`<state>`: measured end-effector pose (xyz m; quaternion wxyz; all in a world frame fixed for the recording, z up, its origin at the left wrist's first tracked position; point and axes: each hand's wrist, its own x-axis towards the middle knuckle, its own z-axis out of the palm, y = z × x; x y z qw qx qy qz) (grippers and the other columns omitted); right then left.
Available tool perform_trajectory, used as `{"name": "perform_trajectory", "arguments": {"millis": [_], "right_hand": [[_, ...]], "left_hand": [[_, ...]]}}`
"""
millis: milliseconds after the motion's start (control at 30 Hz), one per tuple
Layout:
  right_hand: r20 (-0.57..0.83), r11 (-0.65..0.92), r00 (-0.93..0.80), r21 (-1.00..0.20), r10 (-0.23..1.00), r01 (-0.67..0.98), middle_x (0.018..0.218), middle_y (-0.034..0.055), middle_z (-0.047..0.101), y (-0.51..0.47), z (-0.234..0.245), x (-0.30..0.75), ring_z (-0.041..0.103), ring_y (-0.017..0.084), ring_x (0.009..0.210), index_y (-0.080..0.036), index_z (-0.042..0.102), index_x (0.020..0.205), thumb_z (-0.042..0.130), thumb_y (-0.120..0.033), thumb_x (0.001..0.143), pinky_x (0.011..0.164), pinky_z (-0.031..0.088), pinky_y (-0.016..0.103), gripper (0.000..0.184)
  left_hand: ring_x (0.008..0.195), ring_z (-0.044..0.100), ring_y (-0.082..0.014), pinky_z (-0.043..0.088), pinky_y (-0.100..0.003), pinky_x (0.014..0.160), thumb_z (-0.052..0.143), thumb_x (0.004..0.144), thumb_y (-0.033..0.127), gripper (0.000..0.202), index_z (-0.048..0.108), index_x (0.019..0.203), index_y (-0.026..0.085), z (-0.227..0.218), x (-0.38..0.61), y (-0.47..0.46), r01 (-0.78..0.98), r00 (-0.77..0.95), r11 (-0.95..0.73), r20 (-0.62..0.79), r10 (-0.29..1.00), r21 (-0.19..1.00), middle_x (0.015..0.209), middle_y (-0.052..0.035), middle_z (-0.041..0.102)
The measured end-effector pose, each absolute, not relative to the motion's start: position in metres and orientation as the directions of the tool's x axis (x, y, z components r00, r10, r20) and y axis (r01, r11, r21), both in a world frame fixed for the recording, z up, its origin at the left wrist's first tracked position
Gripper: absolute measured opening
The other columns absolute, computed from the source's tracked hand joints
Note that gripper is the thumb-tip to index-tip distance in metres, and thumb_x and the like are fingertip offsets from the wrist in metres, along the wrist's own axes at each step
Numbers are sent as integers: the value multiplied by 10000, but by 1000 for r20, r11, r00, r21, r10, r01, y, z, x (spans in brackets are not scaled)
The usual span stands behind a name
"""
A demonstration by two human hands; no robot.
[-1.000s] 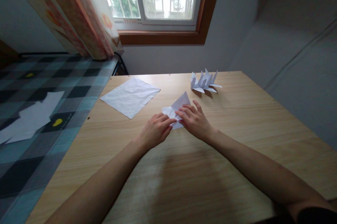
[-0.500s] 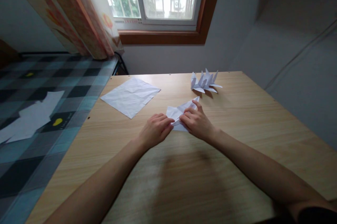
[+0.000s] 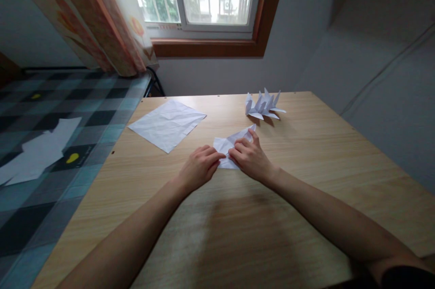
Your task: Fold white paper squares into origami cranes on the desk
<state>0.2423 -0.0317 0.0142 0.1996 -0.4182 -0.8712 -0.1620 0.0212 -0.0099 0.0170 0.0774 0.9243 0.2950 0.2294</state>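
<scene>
A small, partly folded white paper (image 3: pixel 228 144) lies on the wooden table (image 3: pixel 306 180) in front of me. My left hand (image 3: pixel 200 167) rests on its near left corner with curled fingers pressing the paper down. My right hand (image 3: pixel 249 157) covers its right side, fingers bent and pinching a folded flap against the table. Most of the paper's near half is hidden under both hands.
A flat creased white sheet (image 3: pixel 167 123) lies at the table's far left. Several folded paper pieces (image 3: pixel 263 105) stand clustered at the far middle. Left of the table is a checked bedcover (image 3: pixel 50 112) with loose white papers (image 3: pixel 37 151). A window and curtain are behind.
The raised pointed flap of the paper has been folded down flat to the right. My right hand shifted slightly over it. My left hand stayed put.
</scene>
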Motion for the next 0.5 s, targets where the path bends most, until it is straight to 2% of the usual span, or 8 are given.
{"name": "perform_trajectory", "arguments": {"millis": [67, 133, 233, 300, 367, 433, 500], "right_hand": [[528, 574, -525, 83, 668, 814, 933, 58, 702, -32, 13, 242, 558, 248, 1075, -213, 679, 921, 519, -253, 973, 1185, 75, 586, 173], [570, 540, -467, 49, 676, 840, 1153, 98, 670, -31, 12, 243, 500, 283, 1222, -214, 659, 1053, 560, -285, 952, 1189, 71, 600, 158], [614, 450, -329, -47, 717, 892, 1419, 165, 490, -29, 7, 246, 348, 351, 1391, -212, 557, 1263, 636, -407, 897, 1169, 146, 631, 422], [639, 379, -192, -167, 745, 910, 1513, 203, 351, -26, 3, 249, 286, 381, 1429, -202, 457, 1372, 660, -490, 860, 1130, 244, 630, 622], [642, 359, -113, -267, 758, 894, 1564, 215, 244, -22, 2, 253, 271, 393, 1437, -205, 397, 1424, 669, -541, 834, 1087, 324, 608, 731], [624, 419, -173, -272, 762, 866, 1589, 191, 207, -17, 5, 261, 254, 398, 1446, -230, 443, 1404, 696, -569, 803, 1079, 336, 597, 735], [579, 524, -330, -204, 745, 827, 1582, 152, 263, -13, 13, 270, 226, 402, 1457, -254, 564, 1304, 741, -583, 757, 1108, 284, 607, 663]], "left_hand": [[964, 605, -207, 482, -367, 891, 516, 929, 176, 250, 719, 1058, 239, 18, 21, -10, 508, 738, -824, 365, 567, 252, 1050, -65, 703], [1081, 601, -225, 464, -400, 946, 518, 929, 176, 265, 728, 1061, 267, 18, 21, -10, 502, 762, -835, 342, 550, 226, 1195, -51, 692], [1207, 580, -240, 441, -438, 1006, 488, 938, 170, 311, 702, 1142, 269, 16, 20, -9, 488, 796, -847, 290, 531, 211, 1278, -27, 682], [1243, 573, -243, 433, -449, 1030, 475, 938, 170, 332, 684, 1180, 259, 15, 20, -9, 482, 808, -850, 267, 524, 210, 1283, -22, 684], [1263, 567, -249, 435, -456, 1038, 469, 932, 172, 339, 683, 1184, 250, 15, 20, -9, 478, 813, -853, 262, 520, 210, 1295, -28, 678], [1269, 566, -254, 439, -465, 1039, 468, 925, 173, 343, 684, 1183, 244, 16, 20, -9, 471, 817, -857, 263, 513, 210, 1295, -36, 678], [1268, 570, -256, 442, -469, 1039, 476, 911, 165, 348, 688, 1175, 245, 18, 20, -10, 463, 822, -860, 261, 507, 213, 1292, -34, 680]]}}
